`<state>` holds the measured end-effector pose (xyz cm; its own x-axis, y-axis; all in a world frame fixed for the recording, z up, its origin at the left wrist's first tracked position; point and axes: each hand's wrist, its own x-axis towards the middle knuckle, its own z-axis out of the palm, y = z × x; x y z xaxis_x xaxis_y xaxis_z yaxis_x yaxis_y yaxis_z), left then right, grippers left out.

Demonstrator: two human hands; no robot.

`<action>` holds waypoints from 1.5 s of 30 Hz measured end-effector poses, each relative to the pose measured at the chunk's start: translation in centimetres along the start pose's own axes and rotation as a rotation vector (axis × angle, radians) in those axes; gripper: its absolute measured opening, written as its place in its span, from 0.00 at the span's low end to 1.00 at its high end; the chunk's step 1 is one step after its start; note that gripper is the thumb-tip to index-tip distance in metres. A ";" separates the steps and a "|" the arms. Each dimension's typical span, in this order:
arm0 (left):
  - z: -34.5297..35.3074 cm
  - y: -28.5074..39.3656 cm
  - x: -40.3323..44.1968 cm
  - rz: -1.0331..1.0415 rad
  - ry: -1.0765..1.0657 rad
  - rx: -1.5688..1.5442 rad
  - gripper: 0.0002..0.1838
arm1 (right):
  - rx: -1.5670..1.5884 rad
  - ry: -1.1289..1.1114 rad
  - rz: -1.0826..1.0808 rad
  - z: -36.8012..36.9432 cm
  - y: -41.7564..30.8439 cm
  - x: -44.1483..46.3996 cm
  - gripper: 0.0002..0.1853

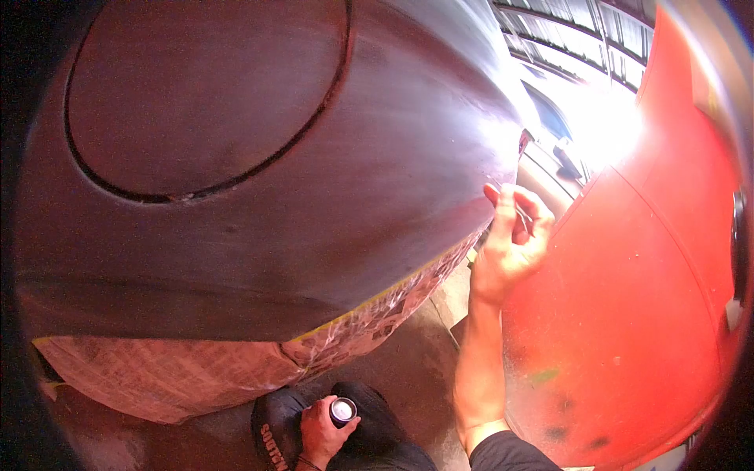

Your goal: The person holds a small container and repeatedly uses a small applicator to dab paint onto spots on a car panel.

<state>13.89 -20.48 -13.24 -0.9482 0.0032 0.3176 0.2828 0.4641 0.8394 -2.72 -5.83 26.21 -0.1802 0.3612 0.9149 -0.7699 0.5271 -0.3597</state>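
Note:
Low by my knee, my left hand [320, 433] is wrapped round a small dark can [342, 410] with a pale, bright top. My right hand [514, 228] is raised at the edge of the dark, dull car body panel [377, 173]. Its fingers are pinched close to the panel's corner, and a thin sliver shows between them, too small to name. A round fuel-flap outline [188, 196] is cut into the panel on the left. Below the panel runs masking paper [173, 369], edged with yellow tape [369, 302].
A large red car panel [620, 314] stands close on the right, beside my right forearm. My bent knees [373, 408] are beneath the masked edge, over a concrete floor [416, 345]. Strong glare washes out the upper right, under roof beams [581, 31].

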 end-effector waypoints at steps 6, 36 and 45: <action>0.2 0.3 0.0 -0.183 -0.034 -0.155 0.42 | -0.186 -0.175 -0.118 -7.2 0.6 -8.0 0.07; 2.6 1.6 0.6 -0.177 0.081 0.024 0.42 | -0.026 -0.636 0.918 -23.6 10.3 -40.1 0.06; 2.9 -0.1 0.4 -0.111 0.115 -0.071 0.41 | -0.128 -0.682 0.882 -22.4 10.1 -40.5 0.09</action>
<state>13.10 -17.98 -14.44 -0.9526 -0.1474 0.2660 0.1905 0.3925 0.8998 10.49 2.12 -18.57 -0.9591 0.1712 0.2256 -0.1458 0.3844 -0.9116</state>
